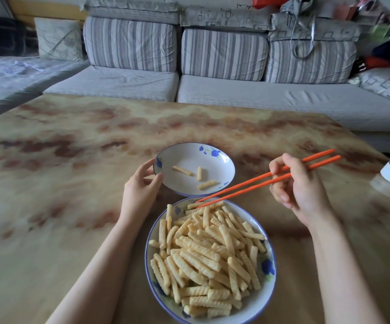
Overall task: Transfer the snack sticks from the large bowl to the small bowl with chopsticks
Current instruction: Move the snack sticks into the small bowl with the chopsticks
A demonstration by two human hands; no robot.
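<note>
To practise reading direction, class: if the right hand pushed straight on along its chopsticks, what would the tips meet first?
Probably the snack sticks at the far rim of the large bowl; the chopsticks seem almost on them, though depth is unclear.

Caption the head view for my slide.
Right hand holds chopsticks on snack sticks in the large bowl; left hand grips the small bowl, three sticks inside.

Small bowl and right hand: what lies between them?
In the head view, bare table, crossed only by the orange chopsticks that the right hand holds, their tips at the large bowl's far rim.
</note>
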